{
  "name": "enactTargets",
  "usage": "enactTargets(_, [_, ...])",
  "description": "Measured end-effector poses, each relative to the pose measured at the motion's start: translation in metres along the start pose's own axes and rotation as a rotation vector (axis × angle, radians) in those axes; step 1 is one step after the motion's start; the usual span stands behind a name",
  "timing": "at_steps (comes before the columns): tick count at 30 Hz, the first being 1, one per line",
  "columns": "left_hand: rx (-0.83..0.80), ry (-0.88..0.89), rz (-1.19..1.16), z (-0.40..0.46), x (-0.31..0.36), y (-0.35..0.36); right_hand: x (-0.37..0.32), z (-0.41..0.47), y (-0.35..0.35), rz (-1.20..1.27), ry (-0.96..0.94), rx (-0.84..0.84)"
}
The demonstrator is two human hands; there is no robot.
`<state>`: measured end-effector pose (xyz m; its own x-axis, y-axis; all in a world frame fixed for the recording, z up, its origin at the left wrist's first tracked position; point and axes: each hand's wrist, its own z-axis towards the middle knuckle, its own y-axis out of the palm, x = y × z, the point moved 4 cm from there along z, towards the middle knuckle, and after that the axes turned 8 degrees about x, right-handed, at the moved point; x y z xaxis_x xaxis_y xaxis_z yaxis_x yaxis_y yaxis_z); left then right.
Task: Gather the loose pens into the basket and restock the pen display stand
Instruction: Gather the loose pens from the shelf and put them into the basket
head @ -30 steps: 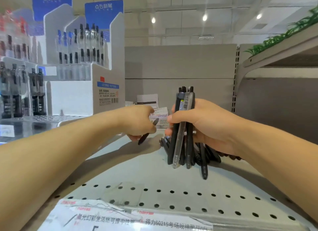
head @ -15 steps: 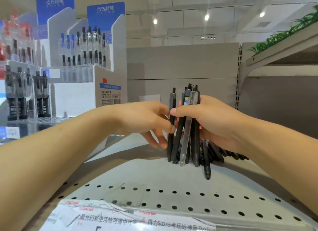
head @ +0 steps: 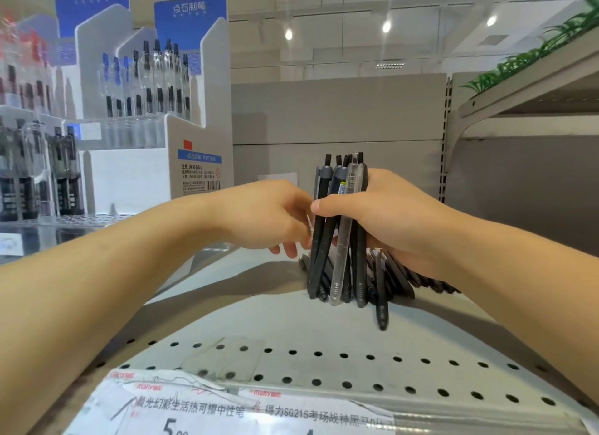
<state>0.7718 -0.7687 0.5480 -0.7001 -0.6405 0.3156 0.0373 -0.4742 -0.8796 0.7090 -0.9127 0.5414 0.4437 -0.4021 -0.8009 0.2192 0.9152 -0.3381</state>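
My right hand [head: 392, 217] grips an upright bundle of pens [head: 340, 240], mostly black with one clear pen, above the grey shelf [head: 259, 321]. Its thumb lies across the front of the bundle. My left hand [head: 265, 217] is just left of the bundle, its loosely curled fingertips blurred against the leftmost pen and holding nothing that I can see. More loose black pens [head: 397, 279] lie on the shelf under my right hand. The white and blue pen display stand [head: 197, 162] stands at the left with pens in its tiers. No basket is in view.
Clear acrylic racks with black pens [head: 39, 175] stand at the far left. The shelf's front strip is perforated, with price labels [head: 207, 408] along its edge. A higher shelf with green plants [head: 525, 61] juts out at the upper right. A grey back panel closes the rear.
My left hand picked a pen off the shelf and brought it right to the bundle. That pen now stands under my right thumb, and the bundle is a little higher.
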Motion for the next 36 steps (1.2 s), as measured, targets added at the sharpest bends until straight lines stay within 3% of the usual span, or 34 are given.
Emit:
enactTargets(2, [0.124,-0.043,0.174,0.007,-0.01,0.001,0.0,-0.001,0.001,0.005,0.006,0.017])
enactTargets(8, [-0.102,-0.159,0.317,0.011,-0.023,0.035,0.001,-0.001,0.002,0.08,0.084,0.033])
enactTargets(17, [-0.108,-0.186,0.358,0.011,-0.016,0.034,0.0,-0.004,0.01,0.266,0.142,-0.075])
enactTargets(21, [0.132,-0.223,-0.016,0.008,-0.018,-0.001,0.001,-0.003,0.007,0.23,0.14,-0.04])
enactTargets(25, [0.26,-0.077,-0.433,0.001,-0.004,-0.027,0.004,0.0,0.0,0.096,0.148,0.034])
enactTargets(28, [0.238,0.011,-0.49,-0.005,0.006,-0.029,0.004,0.001,-0.002,0.059,0.156,0.044])
enactTargets(33, [0.145,0.003,-0.426,-0.005,0.008,-0.018,0.004,0.001,-0.002,0.064,0.126,0.015])
enactTargets(36, [0.13,0.021,-0.513,-0.005,0.008,-0.017,0.005,0.001,-0.001,0.069,0.114,0.009])
